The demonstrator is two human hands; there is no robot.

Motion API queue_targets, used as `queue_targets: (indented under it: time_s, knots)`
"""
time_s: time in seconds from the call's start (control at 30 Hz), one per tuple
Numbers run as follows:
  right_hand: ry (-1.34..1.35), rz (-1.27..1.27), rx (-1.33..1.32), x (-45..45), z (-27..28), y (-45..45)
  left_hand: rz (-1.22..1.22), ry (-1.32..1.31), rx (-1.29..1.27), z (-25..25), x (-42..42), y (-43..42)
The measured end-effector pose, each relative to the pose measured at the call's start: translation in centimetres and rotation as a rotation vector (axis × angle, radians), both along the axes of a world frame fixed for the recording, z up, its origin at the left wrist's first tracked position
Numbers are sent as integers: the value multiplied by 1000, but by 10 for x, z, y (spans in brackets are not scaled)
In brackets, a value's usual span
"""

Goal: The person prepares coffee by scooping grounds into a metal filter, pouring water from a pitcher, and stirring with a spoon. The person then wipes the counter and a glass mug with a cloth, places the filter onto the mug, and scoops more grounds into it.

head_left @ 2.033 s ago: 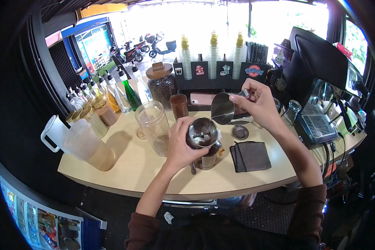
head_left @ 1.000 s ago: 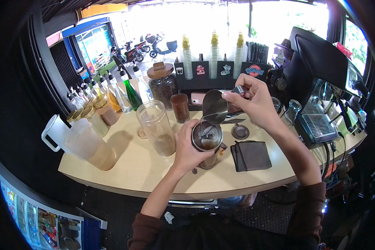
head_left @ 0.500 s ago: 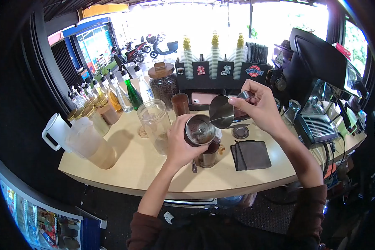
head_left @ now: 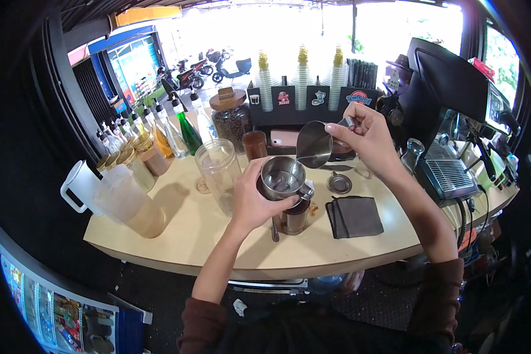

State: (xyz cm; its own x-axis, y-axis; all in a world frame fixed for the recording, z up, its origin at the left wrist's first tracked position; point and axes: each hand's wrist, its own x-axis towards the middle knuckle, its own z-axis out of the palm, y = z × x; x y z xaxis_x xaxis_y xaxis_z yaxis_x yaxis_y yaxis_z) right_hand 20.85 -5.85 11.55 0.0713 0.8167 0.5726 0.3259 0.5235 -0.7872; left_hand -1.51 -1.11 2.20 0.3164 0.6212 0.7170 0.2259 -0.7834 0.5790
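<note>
My left hand (head_left: pixel 249 197) is wrapped around a metal cup (head_left: pixel 284 187), its open top facing me and clear liquid inside. In my right hand (head_left: pixel 363 138) is a steel milk pitcher (head_left: pixel 314 144), gripped near its handle and tipped towards the cup. A thin stream runs from the pitcher's lip into the cup. Below the cup stands a glass of dark liquid (head_left: pixel 294 223), partly hidden by the cup and my left hand. A spoon (head_left: pixel 275 231) lies beside that glass. Just left of my left hand is a clear lidless jar (head_left: pixel 215 162).
A folded grey cloth (head_left: pixel 356 217) and a small round metal piece (head_left: pixel 339 183) lie on the right. Plastic jugs (head_left: pixel 133 203) and syrup bottles (head_left: pixel 186 127) line the left. Cup stacks (head_left: pixel 302 88) stand at the back, an espresso machine (head_left: pixel 448 171) at the right.
The metal cup has turned slightly and its handle now shows at the lower right. More clear liquid shows in it. The pitcher is tipped further and has shifted slightly up.
</note>
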Motion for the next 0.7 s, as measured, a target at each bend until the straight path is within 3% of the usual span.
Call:
queue_targets:
  time_s: [0.3,0.4,0.7]
  knots:
    - [457,148,-102,22,-16,-6,-85,34,-207,11,0,9]
    - [583,28,-159,25,-26,-18,-68,45,-76,14,1,10]
    - [739,-14,-223,96,-144,-34,-44,138,-97,22,5,-1]
